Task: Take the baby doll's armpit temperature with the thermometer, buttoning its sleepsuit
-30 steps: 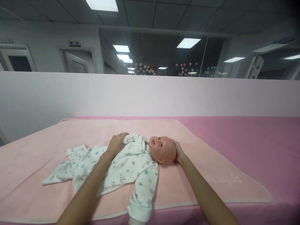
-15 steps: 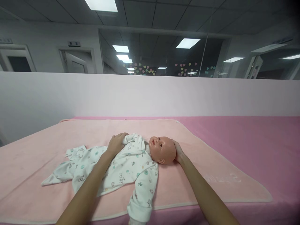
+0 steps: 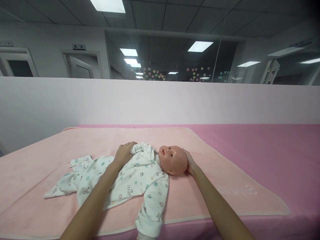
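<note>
A baby doll [image 3: 173, 160] lies on its back across a peach blanket, its head toward the right. It wears a white sleepsuit [image 3: 136, 176] printed with small animals and green dots. My right hand [image 3: 190, 162] cups the crown of the head from the right, its fingers mostly hidden behind and under it. At the doll's far side, my left hand [image 3: 124, 154] is curled over the far sleeve, with the fingertips partly out of sight. The near sleeve [image 3: 153, 206] stretches toward me over the blanket's front edge.
The peach blanket [image 3: 237, 190] is spread on a pink-covered surface [image 3: 282, 156]. Behind it runs a low white partition wall [image 3: 160, 101]. Beyond that are a glass window with heart stickers [image 3: 155, 74] and a door [image 3: 81, 68].
</note>
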Tool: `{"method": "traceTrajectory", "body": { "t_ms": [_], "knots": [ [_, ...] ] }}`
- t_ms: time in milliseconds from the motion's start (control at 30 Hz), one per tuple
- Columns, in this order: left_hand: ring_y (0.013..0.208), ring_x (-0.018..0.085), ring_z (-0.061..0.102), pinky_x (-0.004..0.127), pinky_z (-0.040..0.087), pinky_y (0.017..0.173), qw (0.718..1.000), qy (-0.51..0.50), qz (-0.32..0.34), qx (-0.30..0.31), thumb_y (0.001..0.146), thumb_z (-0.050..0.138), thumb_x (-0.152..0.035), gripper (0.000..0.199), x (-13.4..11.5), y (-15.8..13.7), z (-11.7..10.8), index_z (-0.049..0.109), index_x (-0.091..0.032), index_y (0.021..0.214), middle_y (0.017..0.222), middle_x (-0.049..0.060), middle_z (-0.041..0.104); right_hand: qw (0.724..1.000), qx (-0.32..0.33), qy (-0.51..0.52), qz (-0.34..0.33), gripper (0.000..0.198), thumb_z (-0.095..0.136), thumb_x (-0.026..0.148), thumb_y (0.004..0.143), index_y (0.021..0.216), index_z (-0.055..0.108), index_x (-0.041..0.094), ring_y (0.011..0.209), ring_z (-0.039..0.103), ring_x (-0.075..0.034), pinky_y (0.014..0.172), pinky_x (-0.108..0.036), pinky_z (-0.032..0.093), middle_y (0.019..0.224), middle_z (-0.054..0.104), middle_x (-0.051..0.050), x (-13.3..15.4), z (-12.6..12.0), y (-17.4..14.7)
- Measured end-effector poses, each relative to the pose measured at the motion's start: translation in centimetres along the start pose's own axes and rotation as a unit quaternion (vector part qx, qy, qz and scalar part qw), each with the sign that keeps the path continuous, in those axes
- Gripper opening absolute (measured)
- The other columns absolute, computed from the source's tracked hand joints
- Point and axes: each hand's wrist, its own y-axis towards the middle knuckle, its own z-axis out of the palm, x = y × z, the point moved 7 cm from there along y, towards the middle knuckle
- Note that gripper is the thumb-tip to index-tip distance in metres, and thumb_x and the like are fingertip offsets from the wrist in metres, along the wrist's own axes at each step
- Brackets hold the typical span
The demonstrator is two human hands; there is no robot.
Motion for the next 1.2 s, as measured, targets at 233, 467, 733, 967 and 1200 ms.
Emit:
{"method": "traceTrajectory", "body": {
  "t_ms": [233, 467, 733, 967, 1200],
  "knots": [
    [0.101, 0.019, 0.051, 0.031, 0.034, 0.083, 1.0, 0.004, 0.002, 0.0, 0.062, 0.038, -0.003, 0.055, 0.0, 0.0, 0.0, 0.043, -0.028, 0.111, 0.108, 0.0, 0.057, 1.0, -0.021, -0.006, -0.003, 0.033, 0.053, 0.042, 0.073, 0.092, 0.066, 0.018, 0.089, 0.062, -0.025, 0.08, -0.036, 0.048, 0.095, 0.067, -0.006, 0.1, -0.5, 0.2],
    [0.1, 0.019, 0.051, 0.032, 0.034, 0.082, 1.0, -0.002, 0.005, -0.008, 0.063, 0.038, -0.003, 0.054, 0.0, 0.0, 0.0, 0.043, -0.027, 0.11, 0.107, 0.0, 0.058, 1.0, -0.018, 0.005, -0.02, 0.034, 0.054, 0.039, 0.07, 0.094, 0.066, 0.018, 0.089, 0.062, -0.025, 0.079, -0.034, 0.048, 0.096, 0.067, -0.005, 0.3, -0.5, 0.2],
    [0.102, 0.019, 0.05, 0.032, 0.034, 0.083, 1.0, 0.001, 0.006, -0.002, 0.063, 0.038, -0.003, 0.054, 0.0, 0.0, 0.0, 0.042, -0.027, 0.11, 0.109, 0.001, 0.057, 0.997, -0.064, 0.031, -0.031, 0.037, 0.045, 0.045, 0.074, 0.082, 0.067, 0.017, 0.085, 0.063, -0.026, 0.077, -0.036, 0.048, 0.085, 0.069, -0.008, 0.7, -1.5, 0.2],
    [0.102, 0.02, 0.05, 0.032, 0.034, 0.084, 1.0, 0.005, 0.0, 0.001, 0.062, 0.037, -0.004, 0.056, -0.1, 0.0, 0.0, 0.042, -0.027, 0.113, 0.111, 0.002, 0.057, 0.999, -0.008, 0.001, -0.032, 0.028, 0.05, 0.037, 0.071, 0.086, 0.067, 0.02, 0.085, 0.063, -0.024, 0.077, -0.032, 0.048, 0.089, 0.069, -0.003, 0.5, 0.1, -0.3],
    [0.1, 0.019, 0.051, 0.032, 0.034, 0.083, 1.0, -0.002, 0.005, -0.001, 0.062, 0.037, -0.003, 0.055, -0.1, 0.1, -0.1, 0.043, -0.028, 0.11, 0.109, 0.0, 0.057, 0.995, -0.078, 0.038, -0.041, 0.022, 0.051, 0.035, 0.073, 0.079, 0.064, 0.018, 0.076, 0.064, -0.022, 0.073, -0.033, 0.048, 0.08, 0.069, -0.005, 0.5, -3.5, 1.1]
  ]
}}
